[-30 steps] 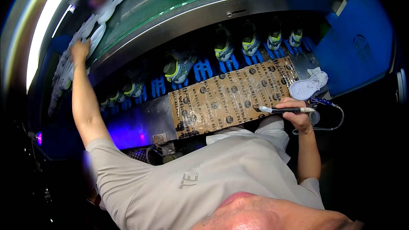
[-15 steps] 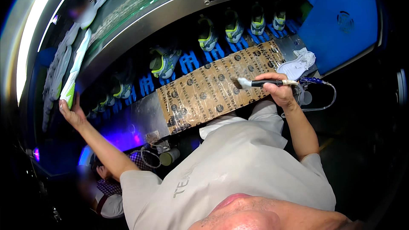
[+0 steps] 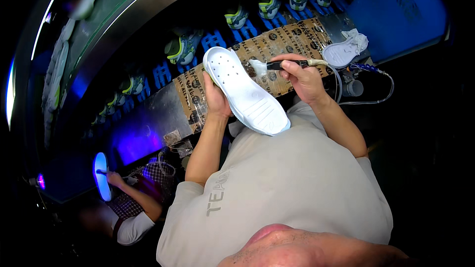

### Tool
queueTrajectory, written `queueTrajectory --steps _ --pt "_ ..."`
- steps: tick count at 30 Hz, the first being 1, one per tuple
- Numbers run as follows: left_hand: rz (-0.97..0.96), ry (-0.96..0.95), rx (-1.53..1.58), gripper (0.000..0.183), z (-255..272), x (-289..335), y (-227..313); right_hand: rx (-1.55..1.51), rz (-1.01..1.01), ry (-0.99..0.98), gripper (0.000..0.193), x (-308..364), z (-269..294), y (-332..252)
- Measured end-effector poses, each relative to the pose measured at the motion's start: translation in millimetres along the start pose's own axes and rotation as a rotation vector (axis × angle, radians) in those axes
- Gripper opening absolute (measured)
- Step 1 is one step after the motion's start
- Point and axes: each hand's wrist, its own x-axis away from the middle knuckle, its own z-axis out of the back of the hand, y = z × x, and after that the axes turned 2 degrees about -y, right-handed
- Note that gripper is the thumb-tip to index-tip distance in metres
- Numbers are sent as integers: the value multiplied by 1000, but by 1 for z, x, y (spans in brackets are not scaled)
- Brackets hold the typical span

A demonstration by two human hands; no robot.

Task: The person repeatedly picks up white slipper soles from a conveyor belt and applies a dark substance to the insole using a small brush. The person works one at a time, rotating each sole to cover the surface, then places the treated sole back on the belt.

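Note:
A white shoe sole (image 3: 247, 94) is held in front of my chest, its inner face turned up, with small holes at one end and ridged lines at the other. My left hand (image 3: 215, 96) grips its left edge. In my right hand (image 3: 304, 79) is a brush (image 3: 277, 66) with a black handle and a thin tube running from its rear. The brush's pale, wet-looking bristles point left, close to the sole's edge; whether they touch it I cannot tell.
Printed cardboard (image 3: 292, 42) covers the bench. Another white sole (image 3: 341, 54) with crumpled material lies at its right end. Several shoe uppers (image 3: 268, 7) stand on blue racks behind. A conveyor (image 3: 143, 0) curves above. At lower left, a co-worker's hand (image 3: 116, 179) works on a glowing sole (image 3: 101, 177).
My left hand has brought a sole from the far-left conveyor to the middle, its white inner face now showing. My right hand has moved slightly left and up with the brush.

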Motion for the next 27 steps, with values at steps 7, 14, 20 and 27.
queueTrajectory --steps 7,14,20,27 --pt "5 -299 -221 73 -24 -20 -9 150 64 126 25 -29 -31 -1" --pt "-175 -153 -388 64 -46 -31 -13 -264 72 44 30 -52 -31 18" --pt "-169 -115 -430 64 -53 -37 -12 -196 -28 118 32 -42 -19 28" --pt "-224 -162 -354 67 -59 -48 5 -281 -2 -6 29 -37 -10 10"
